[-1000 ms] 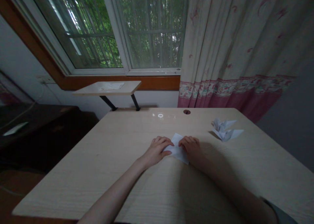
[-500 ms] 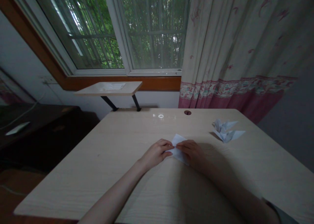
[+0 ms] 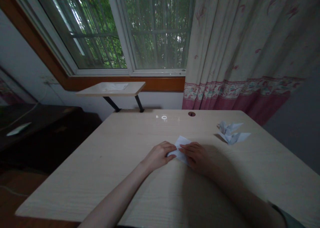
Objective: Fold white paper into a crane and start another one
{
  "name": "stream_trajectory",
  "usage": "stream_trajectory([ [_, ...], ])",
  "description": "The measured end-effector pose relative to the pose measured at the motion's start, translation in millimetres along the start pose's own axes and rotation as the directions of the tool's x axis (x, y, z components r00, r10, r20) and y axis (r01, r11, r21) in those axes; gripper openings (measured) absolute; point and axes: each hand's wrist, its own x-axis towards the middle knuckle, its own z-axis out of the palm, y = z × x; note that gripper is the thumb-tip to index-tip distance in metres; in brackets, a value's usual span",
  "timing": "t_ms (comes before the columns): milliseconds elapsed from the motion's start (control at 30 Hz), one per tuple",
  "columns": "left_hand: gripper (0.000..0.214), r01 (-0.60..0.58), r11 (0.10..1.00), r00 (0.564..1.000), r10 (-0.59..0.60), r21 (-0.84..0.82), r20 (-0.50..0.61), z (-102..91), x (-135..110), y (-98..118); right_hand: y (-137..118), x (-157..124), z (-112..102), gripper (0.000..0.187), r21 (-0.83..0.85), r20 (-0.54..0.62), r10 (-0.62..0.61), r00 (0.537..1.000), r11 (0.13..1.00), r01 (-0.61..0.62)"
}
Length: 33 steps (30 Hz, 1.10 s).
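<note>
A small folded sheet of white paper (image 3: 182, 141) lies on the table between my two hands. My left hand (image 3: 161, 155) grips its left corner, with the fingers on top and the thumb along the near side. Over the paper's right part rests my right hand (image 3: 198, 156), its fingers close together and pressed on the sheet. The right hand hides much of that side, and its thumb is only partly seen. Two folded paper cranes (image 3: 232, 137) stand to the right, apart from my hands.
The pale wooden table (image 3: 105, 181) spreads around my hands, with a round cable hole (image 3: 191, 114) at its back edge. A raised shelf (image 3: 90, 91) at the back left bears flat white paper (image 3: 117, 86). A curtain (image 3: 212, 61) hangs behind the right side.
My right fingers have shifted slightly on the paper, and less of its near right corner shows now. My left hand has stayed almost still.
</note>
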Motion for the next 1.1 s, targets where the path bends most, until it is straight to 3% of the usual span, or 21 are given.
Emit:
stream_trajectory([
  [267, 0.026, 0.029, 0.999, 1.000, -0.029, -0.040, 0.006, -2.3, -0.8, 2.2, -4.5, 1.6, -7.2, 0.047, -0.041, 0.078, 0.005, 0.997, 0.999, -0.002],
  [467, 0.026, -0.014, 0.999, 1.000, 0.013, -0.030, -0.026, 0.1, -0.7, 0.0, -6.4, 4.0, -2.9, 0.050, -0.145, 0.169, 0.002, 0.986, 0.989, 0.022],
  [733, 0.025, -0.061, 0.998, 0.996, 0.060, -0.007, -0.062, 1.2, -0.9, -2.7, -6.1, 2.6, 0.0, 0.051, -0.131, 0.133, 0.014, 0.991, 0.991, 0.004],
  [933, 0.031, -0.090, 0.973, 0.995, 0.098, 0.213, -0.024, -0.4, -2.1, -2.7, -9.8, 3.0, -1.8, 0.049, -0.065, 0.111, 0.073, 0.991, 0.996, -0.066],
  [1100, 0.033, -0.184, 0.918, 0.979, 0.203, 0.351, -0.017, 0.4, -2.6, -1.2, -6.9, 3.4, 1.7, 0.048, -0.002, 0.081, 0.103, 0.991, 0.995, -0.103],
])
